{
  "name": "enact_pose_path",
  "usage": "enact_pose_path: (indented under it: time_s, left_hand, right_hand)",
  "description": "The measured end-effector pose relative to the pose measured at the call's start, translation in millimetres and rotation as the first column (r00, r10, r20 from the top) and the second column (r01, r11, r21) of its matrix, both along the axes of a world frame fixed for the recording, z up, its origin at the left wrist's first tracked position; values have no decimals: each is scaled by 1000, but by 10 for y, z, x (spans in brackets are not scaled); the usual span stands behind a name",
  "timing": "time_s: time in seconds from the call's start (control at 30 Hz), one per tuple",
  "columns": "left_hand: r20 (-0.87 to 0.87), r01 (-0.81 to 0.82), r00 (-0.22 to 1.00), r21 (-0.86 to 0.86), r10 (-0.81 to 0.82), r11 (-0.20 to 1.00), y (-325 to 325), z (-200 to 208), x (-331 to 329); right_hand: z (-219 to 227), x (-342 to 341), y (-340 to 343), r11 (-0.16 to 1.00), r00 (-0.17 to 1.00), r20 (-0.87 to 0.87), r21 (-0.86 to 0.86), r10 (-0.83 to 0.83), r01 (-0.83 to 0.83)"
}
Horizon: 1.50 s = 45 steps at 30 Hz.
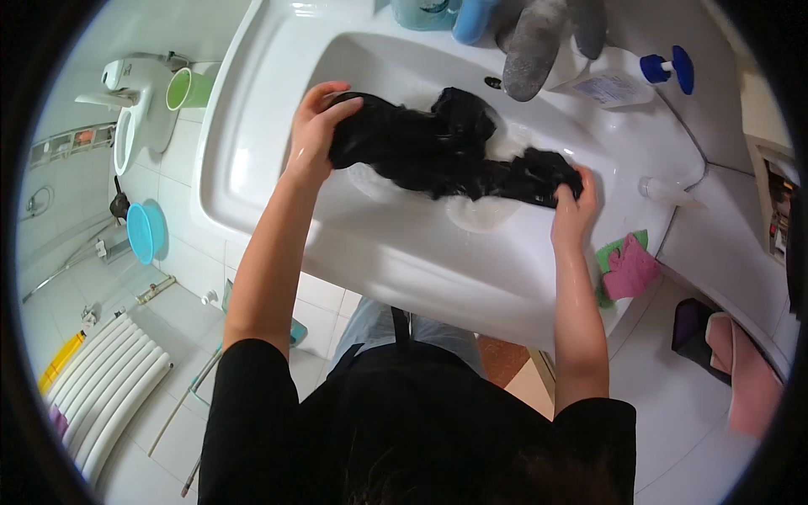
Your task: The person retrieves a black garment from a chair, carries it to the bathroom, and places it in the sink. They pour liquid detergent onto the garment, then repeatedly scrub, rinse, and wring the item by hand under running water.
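Observation:
A wet black garment [412,147] is stretched sideways across the white washbasin [370,231], bunched in the middle and glistening; which kind of garment it is, I cannot make out. My left hand [318,135] grips its left end, the thumb on top and fingers partly beneath the cloth. At the other end, my right hand [575,206] holds the cloth close to the basin's right wall, with most of its fingers hidden. Shallow sudsy water [480,215] shows under the garment.
Behind the basin's bowl stand the grey faucet [536,50], a white pump bottle [614,77] with a blue top and a blue bottle [473,18]. Pink and green cloths [629,268] lie on the right rim. At the left are a toilet [139,109], a blue basin [146,232] and a white radiator [118,387].

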<state>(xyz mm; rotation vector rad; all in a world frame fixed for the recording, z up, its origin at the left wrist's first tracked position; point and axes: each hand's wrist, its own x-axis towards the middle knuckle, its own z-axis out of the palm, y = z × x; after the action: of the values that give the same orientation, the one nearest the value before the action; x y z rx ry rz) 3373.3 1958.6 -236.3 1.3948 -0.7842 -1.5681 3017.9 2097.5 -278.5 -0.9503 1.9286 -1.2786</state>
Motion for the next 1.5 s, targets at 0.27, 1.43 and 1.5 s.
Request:
enact_pose_path:
  time_s: [0.27, 1.43, 1.5]
  left_hand:
    - [800, 332, 538, -489, 263, 807, 432, -26, -383]
    - [-416, -34, 908, 39, 47, 999, 1223, -787, -1113]
    - [-944, 217, 292, 224, 156, 950, 1219, -681, -876]
  right_hand:
    - [115, 496, -13, 666, 329, -584, 592, 742, -454]
    - [440, 1647, -40, 864, 862, -351, -218, 365, -455]
    - [611, 1914, 160, 827, 761, -572, -235, 307, -510]
